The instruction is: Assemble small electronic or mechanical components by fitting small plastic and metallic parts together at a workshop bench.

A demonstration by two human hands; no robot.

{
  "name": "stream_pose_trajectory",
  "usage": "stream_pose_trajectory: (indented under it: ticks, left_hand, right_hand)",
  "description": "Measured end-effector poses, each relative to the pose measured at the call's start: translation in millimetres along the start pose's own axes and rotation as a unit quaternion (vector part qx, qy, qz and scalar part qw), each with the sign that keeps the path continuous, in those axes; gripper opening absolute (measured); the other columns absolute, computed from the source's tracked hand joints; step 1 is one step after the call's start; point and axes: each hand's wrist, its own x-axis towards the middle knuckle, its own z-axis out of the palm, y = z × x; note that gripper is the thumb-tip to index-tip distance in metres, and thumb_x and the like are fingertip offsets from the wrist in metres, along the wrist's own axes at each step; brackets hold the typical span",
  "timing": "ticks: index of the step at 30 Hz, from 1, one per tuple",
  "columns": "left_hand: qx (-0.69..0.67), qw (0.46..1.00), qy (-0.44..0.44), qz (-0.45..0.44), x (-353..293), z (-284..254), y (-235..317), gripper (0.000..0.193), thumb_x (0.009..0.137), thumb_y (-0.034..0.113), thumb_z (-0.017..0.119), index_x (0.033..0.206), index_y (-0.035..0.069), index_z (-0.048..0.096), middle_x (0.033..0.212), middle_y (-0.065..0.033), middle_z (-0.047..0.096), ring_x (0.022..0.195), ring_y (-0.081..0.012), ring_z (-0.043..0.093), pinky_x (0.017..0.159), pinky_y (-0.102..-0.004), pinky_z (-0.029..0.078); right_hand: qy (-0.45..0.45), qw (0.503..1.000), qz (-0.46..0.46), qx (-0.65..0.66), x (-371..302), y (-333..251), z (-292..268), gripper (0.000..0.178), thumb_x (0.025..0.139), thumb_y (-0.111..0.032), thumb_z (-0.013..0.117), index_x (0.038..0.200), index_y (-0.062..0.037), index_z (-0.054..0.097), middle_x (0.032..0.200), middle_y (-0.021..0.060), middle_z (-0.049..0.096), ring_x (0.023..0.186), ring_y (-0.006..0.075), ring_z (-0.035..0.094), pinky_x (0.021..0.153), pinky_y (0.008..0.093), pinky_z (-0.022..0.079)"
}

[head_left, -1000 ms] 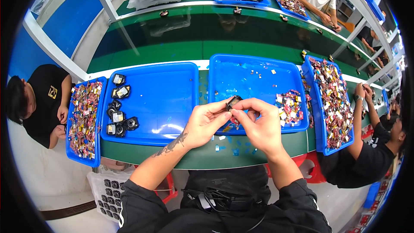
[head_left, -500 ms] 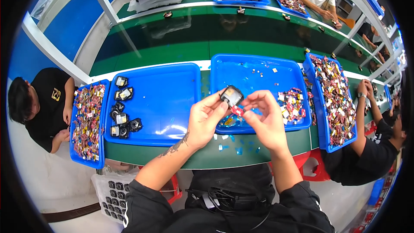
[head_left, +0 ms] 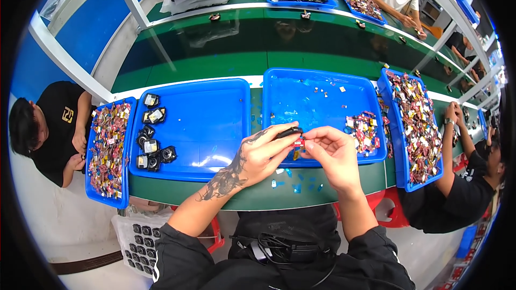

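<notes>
My left hand (head_left: 260,156) is closed round a small black housing (head_left: 290,132), now tilted edge-on over the near side of the right blue tray (head_left: 301,99). A small red part (head_left: 299,143) sits just below the housing, against it. Thumb and fingertips of my right hand (head_left: 337,157) pinch at that red part; how it joins the housing is hidden by the fingers. Several black housings (head_left: 152,147) with pale faces lie along the left side of the left blue tray (head_left: 209,123). A pile of small red, white and yellow parts (head_left: 363,131) fills the right tray's near right corner.
Narrow blue trays heaped with small parts stand at far left (head_left: 110,150) and right (head_left: 414,129). Blue film scraps (head_left: 296,188) dot the green table edge. Beyond runs a green conveyor (head_left: 215,48) under a white frame. Co-workers sit left, right and across.
My left hand has rolled over, turning the housing from face-up to edge-on and bringing the back of the hand up. My right fingers have closed in on the red part.
</notes>
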Motion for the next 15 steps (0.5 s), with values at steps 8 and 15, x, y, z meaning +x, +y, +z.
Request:
stream_pose_trajectory:
  ticks: [8,15]
  left_hand:
    - [-0.163,0.948,-0.107,-0.25,-0.7,-1.1,2.0,0.021,0.088,0.002,0.063,0.108,-0.003,0.068,0.104,-0.0142,0.067,0.094,-0.0201,0.067,0.078,-0.0293,0.055]
    - [-0.477,0.771,-0.084,-0.414,-1.8,7.3,0.1,0.025,0.091,0.003,0.061,0.113,-0.007,0.063,0.11,-0.0155,0.065,0.096,-0.0219,0.067,0.084,-0.0305,0.056]
  right_hand:
    - [-0.006,0.991,-0.051,-0.124,-0.1,9.1,-12.2,0.007,0.09,-0.003,0.061,0.095,0.0022,0.059,0.091,0.0048,0.062,0.085,0.0094,0.057,0.07,0.0244,0.051]
    - [0.007,0.97,-0.131,-0.203,-5.5,7.5,-2.2,0.02,0.086,0.002,0.064,0.104,0.002,0.056,0.094,0.0081,0.063,0.082,0.012,0.061,0.07,0.0256,0.051]
